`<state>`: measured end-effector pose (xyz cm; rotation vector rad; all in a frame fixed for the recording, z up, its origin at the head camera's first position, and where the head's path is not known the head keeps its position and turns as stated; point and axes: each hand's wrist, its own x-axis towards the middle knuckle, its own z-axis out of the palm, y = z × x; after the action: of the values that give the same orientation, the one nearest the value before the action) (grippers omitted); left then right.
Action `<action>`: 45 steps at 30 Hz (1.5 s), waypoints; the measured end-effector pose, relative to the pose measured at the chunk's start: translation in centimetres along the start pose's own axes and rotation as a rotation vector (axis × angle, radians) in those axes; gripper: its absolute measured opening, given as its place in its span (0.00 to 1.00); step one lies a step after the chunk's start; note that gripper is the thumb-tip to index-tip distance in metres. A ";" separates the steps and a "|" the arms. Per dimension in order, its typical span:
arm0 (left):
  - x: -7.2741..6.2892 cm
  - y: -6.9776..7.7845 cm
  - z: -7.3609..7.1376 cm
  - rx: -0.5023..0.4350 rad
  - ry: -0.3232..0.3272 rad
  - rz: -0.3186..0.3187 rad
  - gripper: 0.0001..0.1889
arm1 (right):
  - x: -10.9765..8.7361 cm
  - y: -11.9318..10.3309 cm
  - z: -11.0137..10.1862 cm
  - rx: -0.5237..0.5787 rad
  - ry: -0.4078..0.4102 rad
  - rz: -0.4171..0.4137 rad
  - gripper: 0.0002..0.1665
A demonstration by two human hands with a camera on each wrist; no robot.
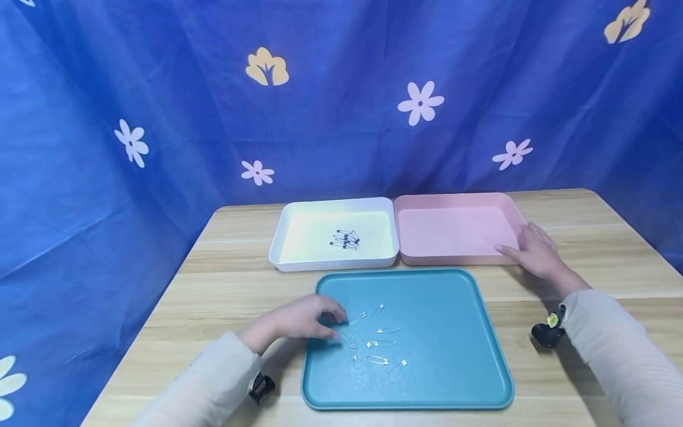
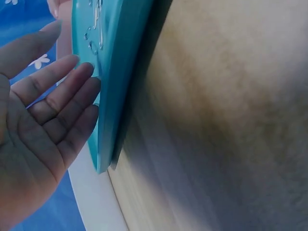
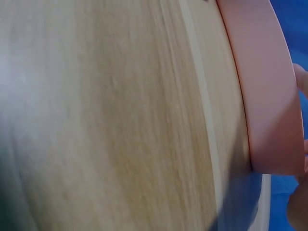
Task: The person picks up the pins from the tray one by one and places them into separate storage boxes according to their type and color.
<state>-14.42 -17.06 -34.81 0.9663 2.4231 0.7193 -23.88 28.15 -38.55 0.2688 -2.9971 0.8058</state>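
Note:
Several silver safety pins (image 1: 388, 330) lie scattered over the left half of a teal tray (image 1: 448, 332). My left hand (image 1: 304, 317) hovers over that tray's left edge, its fingertips close to the nearest pins. In the left wrist view the left hand (image 2: 43, 120) shows a bare palm with loosely bent fingers, holding nothing. At the front right corner of a pink tray (image 1: 453, 228), my right hand (image 1: 536, 252) rests with thumb and fingers spread across the corner. The right wrist view shows only parts of the right hand (image 3: 298, 207) beyond the pink wall.
Behind the teal tray stands a white tray (image 1: 304, 237) with a small pile of dark safety pins (image 1: 345, 239). The pink tray sits directly beside it on the right. All the trays are on a wooden table (image 1: 213, 284), with a blue flowered curtain (image 1: 331, 130) behind.

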 end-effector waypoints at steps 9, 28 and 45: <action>0.1 0.4 0.8 0.029 -0.019 0.007 0.15 | 0.4 -0.2 0.2 0.008 -0.049 -0.002 0.57; 0.8 0.4 1.3 0.108 -0.023 -0.035 0.07 | 0.6 -0.3 -0.1 -0.031 -0.123 0.005 0.61; 0.9 0.3 1.7 0.131 -0.011 -0.007 0.05 | 0.8 0.4 -0.2 -0.028 -0.121 -0.072 0.60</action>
<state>-13.92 -15.75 -36.06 1.0080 2.4882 0.5570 -24.78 28.50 -38.52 0.4369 -3.0863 0.7675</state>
